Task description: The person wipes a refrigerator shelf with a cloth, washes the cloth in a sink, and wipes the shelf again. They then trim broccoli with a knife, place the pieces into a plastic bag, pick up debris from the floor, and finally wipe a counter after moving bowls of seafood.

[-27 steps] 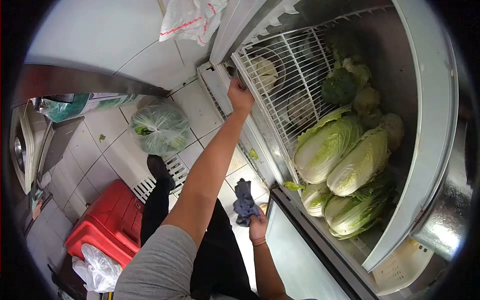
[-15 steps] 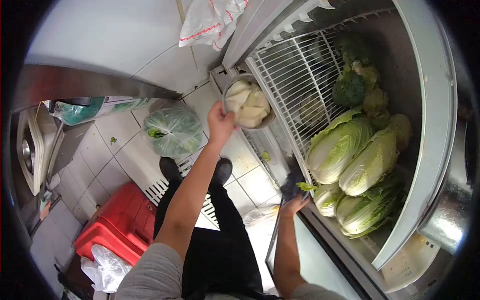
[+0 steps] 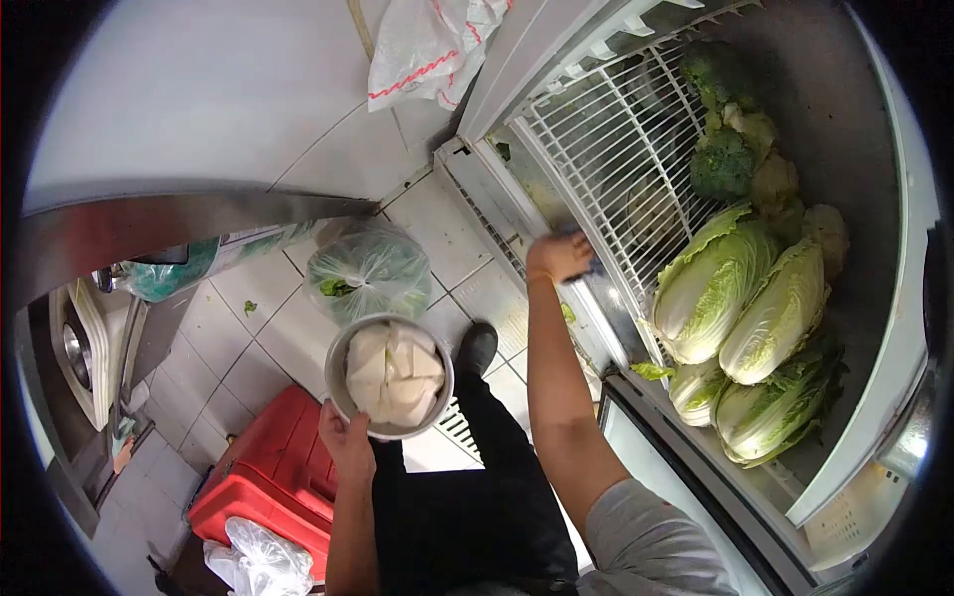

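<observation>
My left hand [image 3: 348,445] grips the near rim of a round metal bowl [image 3: 334,370], thumb on the inside. Large pale, cut vegetable pieces [image 3: 395,373] fill the bowl, which is above the floor in front of my legs. At the front sill of the opened fridge, my right hand [image 3: 558,258] is pressed on a dark cloth [image 3: 596,266], its fingers curled over it and partly blurred. Beside that hand is a white wire shelf [image 3: 621,139] bearing several napa cabbages [image 3: 714,288] and broccoli [image 3: 723,164].
A tied plastic bag of greens [image 3: 368,266] sits on the tiled floor, near my shoe [image 3: 478,350]. A red bin [image 3: 273,462] with a clear bag on it stands at lower left. The fridge door [image 3: 656,477] hangs open beside my right arm.
My left hand has carried the bowl away from the fridge, leftward and toward my body. My right hand has slid with the cloth along the sill toward its far end.
</observation>
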`<move>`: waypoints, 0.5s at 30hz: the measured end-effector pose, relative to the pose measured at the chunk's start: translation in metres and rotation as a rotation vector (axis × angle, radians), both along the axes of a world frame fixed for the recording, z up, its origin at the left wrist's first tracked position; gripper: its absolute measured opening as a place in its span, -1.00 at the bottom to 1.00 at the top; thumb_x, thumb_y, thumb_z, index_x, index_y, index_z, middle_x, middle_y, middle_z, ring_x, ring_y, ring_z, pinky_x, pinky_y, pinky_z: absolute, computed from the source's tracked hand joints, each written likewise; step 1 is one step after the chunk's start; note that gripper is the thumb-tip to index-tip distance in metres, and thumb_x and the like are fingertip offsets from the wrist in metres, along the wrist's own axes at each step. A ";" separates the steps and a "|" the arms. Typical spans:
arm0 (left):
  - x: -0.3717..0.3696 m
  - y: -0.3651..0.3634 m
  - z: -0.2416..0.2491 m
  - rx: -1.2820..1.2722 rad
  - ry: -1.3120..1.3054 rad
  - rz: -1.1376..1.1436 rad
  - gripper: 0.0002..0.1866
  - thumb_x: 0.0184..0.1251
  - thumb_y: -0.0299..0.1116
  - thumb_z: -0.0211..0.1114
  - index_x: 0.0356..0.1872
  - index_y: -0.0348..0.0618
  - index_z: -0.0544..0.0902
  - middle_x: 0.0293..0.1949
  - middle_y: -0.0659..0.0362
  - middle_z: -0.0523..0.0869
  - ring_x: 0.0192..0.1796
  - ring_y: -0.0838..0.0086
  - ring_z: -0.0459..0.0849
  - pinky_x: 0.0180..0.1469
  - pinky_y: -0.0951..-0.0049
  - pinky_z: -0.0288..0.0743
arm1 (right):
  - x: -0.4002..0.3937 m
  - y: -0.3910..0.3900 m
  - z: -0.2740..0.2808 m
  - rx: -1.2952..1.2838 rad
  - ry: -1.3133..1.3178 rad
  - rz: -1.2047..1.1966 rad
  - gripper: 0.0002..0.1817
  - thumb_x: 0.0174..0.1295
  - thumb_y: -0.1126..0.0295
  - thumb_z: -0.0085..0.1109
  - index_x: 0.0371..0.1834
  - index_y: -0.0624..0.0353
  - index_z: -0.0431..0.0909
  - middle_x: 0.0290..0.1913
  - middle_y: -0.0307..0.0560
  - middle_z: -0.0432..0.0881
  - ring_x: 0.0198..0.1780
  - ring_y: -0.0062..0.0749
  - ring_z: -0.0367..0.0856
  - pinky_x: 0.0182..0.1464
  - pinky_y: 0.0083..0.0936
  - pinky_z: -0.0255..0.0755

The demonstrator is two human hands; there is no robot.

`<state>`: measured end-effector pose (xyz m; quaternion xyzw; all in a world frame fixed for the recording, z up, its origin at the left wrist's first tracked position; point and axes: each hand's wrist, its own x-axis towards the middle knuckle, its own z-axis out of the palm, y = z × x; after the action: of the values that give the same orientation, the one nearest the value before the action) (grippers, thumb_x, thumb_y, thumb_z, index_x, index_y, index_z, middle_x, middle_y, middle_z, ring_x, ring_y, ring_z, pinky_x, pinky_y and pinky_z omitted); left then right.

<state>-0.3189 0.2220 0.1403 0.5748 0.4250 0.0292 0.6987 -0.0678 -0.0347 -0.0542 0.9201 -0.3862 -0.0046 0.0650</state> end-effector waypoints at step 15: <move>-0.014 0.000 0.030 -0.006 0.115 0.086 -0.52 -0.12 -0.69 0.10 -0.02 -0.34 0.40 -0.07 0.07 0.55 -0.04 0.41 0.55 0.09 0.43 0.37 | 0.156 -0.036 -0.045 0.201 0.026 0.595 -0.40 0.14 0.19 -0.05 0.20 0.34 0.25 0.22 0.27 0.30 0.25 0.15 0.21 0.30 -0.02 -0.01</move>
<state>-0.3325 0.2216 0.1707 0.5548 0.4887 0.0250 0.6729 0.0885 -0.0706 -0.0987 0.9944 -0.0967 -0.0351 -0.0231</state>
